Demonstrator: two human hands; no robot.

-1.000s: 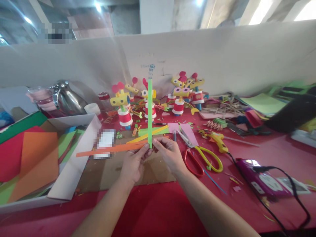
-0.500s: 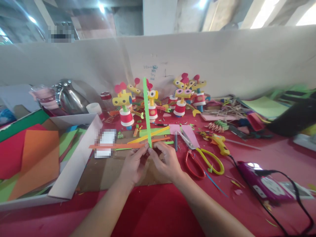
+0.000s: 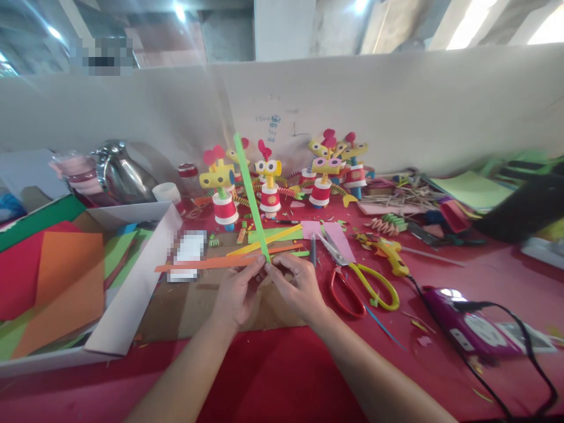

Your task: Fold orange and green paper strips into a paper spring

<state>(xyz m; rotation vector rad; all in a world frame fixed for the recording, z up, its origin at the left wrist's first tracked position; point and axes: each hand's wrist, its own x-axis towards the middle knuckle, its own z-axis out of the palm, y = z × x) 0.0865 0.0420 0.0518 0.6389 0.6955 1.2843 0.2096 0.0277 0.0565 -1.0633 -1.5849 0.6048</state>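
Observation:
Both hands meet over a brown cardboard sheet (image 3: 194, 305) on the red table. My left hand (image 3: 238, 294) and my right hand (image 3: 294, 286) pinch the crossing of two paper strips. The green strip (image 3: 250, 194) rises from my fingertips and leans to the left. The orange strip (image 3: 207, 264) runs out flat to the left from the same spot. More loose strips, yellow and green (image 3: 273, 236), lie just behind my fingers.
Scissors (image 3: 359, 281) with yellow and red handles lie right of my right hand, then a yellow glue gun (image 3: 390, 252) and a purple power strip (image 3: 467, 329). Paper-cup figures (image 3: 269, 191) stand at the back. A white box of coloured sheets (image 3: 66, 276) sits left.
The green strip has tipped from upright to leaning left. The orange strip has shifted a little in my fingers; my hands stay in place.

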